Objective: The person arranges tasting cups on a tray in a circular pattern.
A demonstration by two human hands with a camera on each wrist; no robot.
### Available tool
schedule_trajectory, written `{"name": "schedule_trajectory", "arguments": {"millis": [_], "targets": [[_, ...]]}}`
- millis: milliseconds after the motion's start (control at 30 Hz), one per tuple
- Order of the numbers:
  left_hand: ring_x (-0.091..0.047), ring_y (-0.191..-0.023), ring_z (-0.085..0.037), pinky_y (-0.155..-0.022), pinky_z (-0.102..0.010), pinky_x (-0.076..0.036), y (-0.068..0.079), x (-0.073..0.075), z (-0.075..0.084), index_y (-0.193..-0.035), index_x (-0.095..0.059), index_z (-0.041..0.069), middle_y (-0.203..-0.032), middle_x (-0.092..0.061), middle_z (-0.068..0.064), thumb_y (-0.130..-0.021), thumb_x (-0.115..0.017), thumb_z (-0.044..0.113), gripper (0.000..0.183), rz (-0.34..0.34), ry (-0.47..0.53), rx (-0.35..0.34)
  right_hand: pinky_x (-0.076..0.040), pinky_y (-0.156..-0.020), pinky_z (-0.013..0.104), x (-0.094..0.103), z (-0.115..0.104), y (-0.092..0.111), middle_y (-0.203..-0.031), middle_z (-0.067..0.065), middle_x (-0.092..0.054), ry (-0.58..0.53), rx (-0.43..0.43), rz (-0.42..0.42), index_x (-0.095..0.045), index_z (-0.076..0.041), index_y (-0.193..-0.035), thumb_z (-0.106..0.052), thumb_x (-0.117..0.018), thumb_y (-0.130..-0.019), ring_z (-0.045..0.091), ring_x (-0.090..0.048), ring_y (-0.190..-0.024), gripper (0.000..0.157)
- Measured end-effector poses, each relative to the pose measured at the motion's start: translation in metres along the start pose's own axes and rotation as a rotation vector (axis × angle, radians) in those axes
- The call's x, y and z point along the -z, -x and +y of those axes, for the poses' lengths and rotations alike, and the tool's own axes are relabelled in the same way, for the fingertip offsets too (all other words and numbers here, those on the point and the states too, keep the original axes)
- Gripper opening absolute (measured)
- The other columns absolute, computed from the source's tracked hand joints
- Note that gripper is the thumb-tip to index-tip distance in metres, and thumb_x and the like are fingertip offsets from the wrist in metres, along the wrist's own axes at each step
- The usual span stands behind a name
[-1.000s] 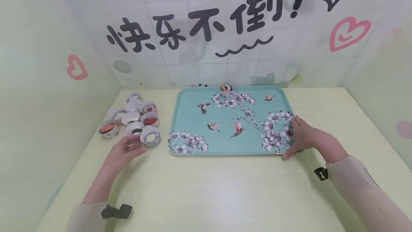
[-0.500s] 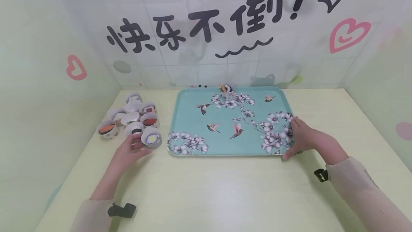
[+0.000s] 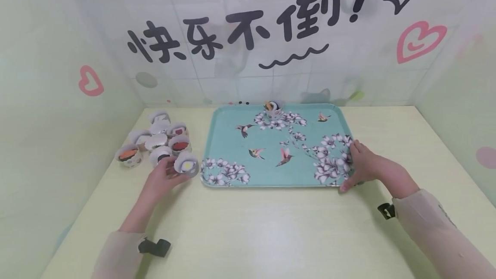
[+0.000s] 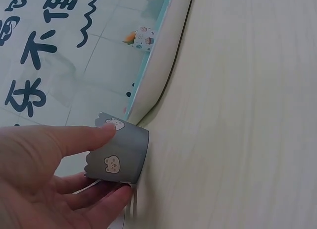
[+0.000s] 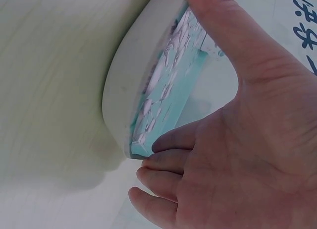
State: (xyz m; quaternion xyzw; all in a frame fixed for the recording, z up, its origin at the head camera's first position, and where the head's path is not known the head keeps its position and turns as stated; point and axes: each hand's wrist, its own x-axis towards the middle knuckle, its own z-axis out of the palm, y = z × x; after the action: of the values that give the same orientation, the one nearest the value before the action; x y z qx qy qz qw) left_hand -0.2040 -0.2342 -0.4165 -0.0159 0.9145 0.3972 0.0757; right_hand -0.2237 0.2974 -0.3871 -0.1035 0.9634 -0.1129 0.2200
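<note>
My left hand [image 3: 160, 181] holds a small grey paper baking cup [image 4: 116, 152] with printed bear faces, its thumb on one side and fingers underneath. Inside that cup, a white piece with a yellow centre shows in the head view. Just right of it lies a turquoise tray [image 3: 236, 150] with flowers and birds. My right hand [image 3: 366, 165] grips the tray's front right corner, thumb at the front edge and fingers along the right edge. Near the tray's back edge stands another cup [image 3: 274, 110] with orange, white and dark pieces.
Several similar cups stand clustered at the left, among them one with an orange piece [image 3: 129, 155] and one with a red piece [image 3: 180, 144]. A white printed wall sheet [image 3: 232, 63] rises behind the pale table [image 3: 263, 231].
My left hand has moved right and taken hold of the grey cup, which has shifted right, away from the cluster and closer to the tray. The right hand and tray stay put.
</note>
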Motion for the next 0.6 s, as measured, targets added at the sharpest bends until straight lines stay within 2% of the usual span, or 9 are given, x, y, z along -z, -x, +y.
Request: {"name": "schedule_trajectory", "arguments": {"millis": [267, 600], "targets": [[-0.052, -0.128, -0.049, -0.106, -0.057, -0.046, -0.002, -0.003, 0.003, -0.143, -0.038, -0.007, -0.143, -0.047, -0.034, -0.093, -0.070, 0.019, 0.065, 0.036, -0.033, -0.002, -0.019, -0.117, 0.068, 0.000, -0.001, 0.000, -0.152, 0.049, -0.001, 0.001, -0.005, -0.001, -0.005, 0.026, -0.145, -0.060, -0.089, -0.057, 0.062, -0.005, -0.142, 0.149], [-0.051, -0.130, -0.048, -0.106, -0.056, -0.046, -0.002, 0.001, 0.012, -0.144, -0.039, -0.003, -0.145, -0.048, -0.032, -0.094, -0.069, 0.024, 0.065, 0.039, -0.030, -0.010, -0.020, -0.117, 0.068, 0.000, 0.000, 0.001, -0.151, 0.049, -0.002, 0.016, -0.003, 0.007, -0.006, 0.027, -0.144, -0.058, -0.090, -0.058, 0.063, -0.007, -0.142, 0.147]]}}
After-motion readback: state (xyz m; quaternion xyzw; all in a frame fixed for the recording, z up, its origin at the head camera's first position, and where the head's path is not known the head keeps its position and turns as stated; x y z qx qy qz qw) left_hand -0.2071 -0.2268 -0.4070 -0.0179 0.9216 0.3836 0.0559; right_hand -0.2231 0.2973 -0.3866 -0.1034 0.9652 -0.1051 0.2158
